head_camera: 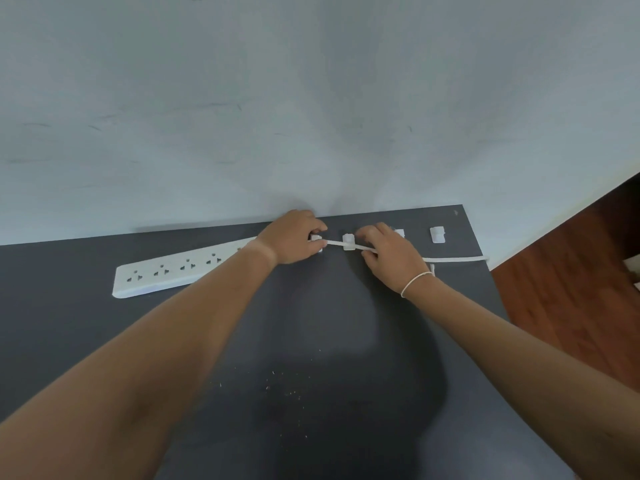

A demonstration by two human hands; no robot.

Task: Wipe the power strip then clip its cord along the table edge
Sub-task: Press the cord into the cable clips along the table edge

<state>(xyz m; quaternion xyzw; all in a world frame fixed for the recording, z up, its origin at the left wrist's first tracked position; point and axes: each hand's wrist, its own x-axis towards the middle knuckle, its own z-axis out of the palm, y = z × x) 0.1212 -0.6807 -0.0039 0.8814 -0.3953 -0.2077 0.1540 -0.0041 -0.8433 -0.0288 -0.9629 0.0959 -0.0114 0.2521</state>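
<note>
Tabletop: dark grey slab filling the lower half of the frame, its far edge against a pale wall; a few light crumbs lie in the lower centre.

Power strip: long white bar at centre left, lying flat and slanting up toward the right, sockets facing up. Its right end is hidden under the left wrist. It looks clean, though I cannot tell whether the wiping is finished.

Cord: flat and white, running left to right just below the tabletop's far edge, then off the right side of the tabletop. Its long axis lines up with the row of clips.

Left hand: grip clenched over the leftmost clip, fingers curled down on the cord where it enters.

Right hand: grip pinched around the cord just right of the middle clip, holding it taut between the two hands.

Clips still free: one half hidden behind the right hand's fingers, another standing clear toward the upper right; the cord passes below both.

Deciding relation: the free clips lie to the right of and slightly above the right hand, so that hand is the nearer one; the cord would need lifting toward the far edge to seat.
</note>
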